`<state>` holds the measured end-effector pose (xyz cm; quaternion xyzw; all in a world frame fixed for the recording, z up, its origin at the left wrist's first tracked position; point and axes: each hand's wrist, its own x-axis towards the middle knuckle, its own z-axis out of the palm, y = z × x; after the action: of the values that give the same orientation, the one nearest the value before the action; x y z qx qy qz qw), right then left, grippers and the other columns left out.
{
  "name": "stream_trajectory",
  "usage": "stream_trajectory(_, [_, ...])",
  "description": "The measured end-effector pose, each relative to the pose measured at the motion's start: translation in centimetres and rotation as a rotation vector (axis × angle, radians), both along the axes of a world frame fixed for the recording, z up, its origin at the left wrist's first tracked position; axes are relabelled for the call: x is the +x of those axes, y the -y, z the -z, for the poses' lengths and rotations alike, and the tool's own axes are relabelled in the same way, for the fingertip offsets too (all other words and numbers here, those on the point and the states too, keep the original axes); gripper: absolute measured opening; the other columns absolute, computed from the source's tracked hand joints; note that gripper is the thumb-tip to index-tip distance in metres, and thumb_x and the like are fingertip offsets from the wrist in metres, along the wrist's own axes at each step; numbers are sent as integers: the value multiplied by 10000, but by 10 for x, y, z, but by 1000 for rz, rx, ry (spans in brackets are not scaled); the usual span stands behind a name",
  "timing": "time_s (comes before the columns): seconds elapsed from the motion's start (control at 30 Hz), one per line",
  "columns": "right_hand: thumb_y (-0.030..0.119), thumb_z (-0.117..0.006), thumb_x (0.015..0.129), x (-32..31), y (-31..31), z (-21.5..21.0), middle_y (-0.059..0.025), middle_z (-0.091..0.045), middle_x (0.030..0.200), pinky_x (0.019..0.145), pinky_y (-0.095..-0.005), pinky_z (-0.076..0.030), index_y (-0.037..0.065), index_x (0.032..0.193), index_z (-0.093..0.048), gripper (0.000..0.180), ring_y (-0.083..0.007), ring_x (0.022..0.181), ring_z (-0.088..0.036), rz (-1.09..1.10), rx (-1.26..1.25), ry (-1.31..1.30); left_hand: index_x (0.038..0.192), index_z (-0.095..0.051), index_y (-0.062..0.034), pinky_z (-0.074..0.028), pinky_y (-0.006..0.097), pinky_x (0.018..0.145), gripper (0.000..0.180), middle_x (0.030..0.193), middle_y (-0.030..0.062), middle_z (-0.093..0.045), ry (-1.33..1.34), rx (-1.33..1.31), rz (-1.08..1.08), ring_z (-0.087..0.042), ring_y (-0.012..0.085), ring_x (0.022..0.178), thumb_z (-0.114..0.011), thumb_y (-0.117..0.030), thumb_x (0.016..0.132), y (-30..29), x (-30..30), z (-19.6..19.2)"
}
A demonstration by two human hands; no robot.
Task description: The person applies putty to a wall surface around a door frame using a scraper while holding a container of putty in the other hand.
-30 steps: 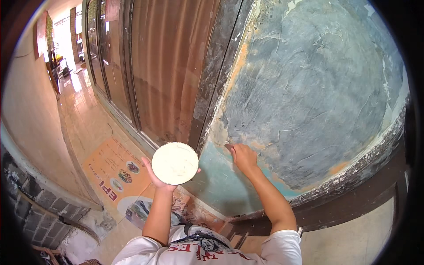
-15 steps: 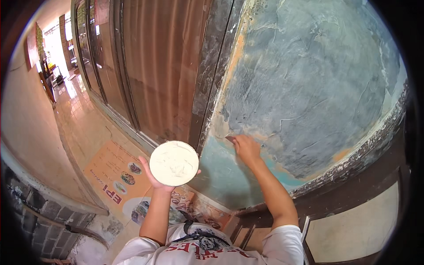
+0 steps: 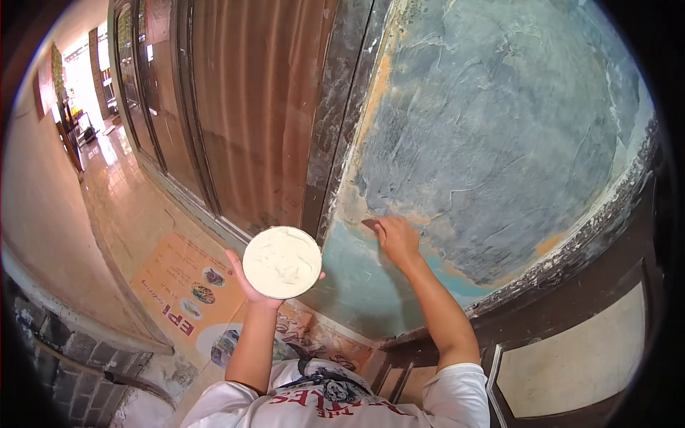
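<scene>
Views: one only, a head-worn wide fisheye; no second view shares the scene.
Position: above the person's shoulders, whose white shirt (image 3: 335, 399) fills the lower centre of the frame.
Direction: forward and down at a patched wall (image 3: 492, 143), which takes the upper right.
Nearness: close; both forearms rise from the lower edge, left hand (image 3: 250, 282) and right hand (image 3: 397, 239) mid-frame.
Edges: door frame (image 3: 342, 114) bends toward the rim; tiled floor (image 3: 135, 207) recedes at upper left.
</scene>
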<state>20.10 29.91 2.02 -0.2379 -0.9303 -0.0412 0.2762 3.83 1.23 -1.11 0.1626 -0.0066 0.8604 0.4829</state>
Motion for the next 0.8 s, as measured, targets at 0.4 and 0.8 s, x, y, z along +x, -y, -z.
stream_trajectory(0.4, [247, -657, 976, 4, 13, 9, -27, -726, 1032, 729, -500, -560, 156, 1047, -732, 138, -290, 1004, -675, -21, -85, 119, 1597, -402, -197, -287, 924, 1006, 1136, 1642, 203, -372, 43, -38, -1, -397, 574, 1430, -297, -1001, 800, -4, -4, 4])
stream_trajectory(0.8, [240, -683, 961, 13, 9, 9, -41, -709, 963, 707, -487, -556, 138, 1012, -721, 121, -322, 909, -671, -44, -31, -27, 1594, -414, -203, -289, 916, 1011, 1129, 1642, 205, -373, 73, -7, 10, -385, 576, 1438, -299, -999, 802, 0, -5, 7])
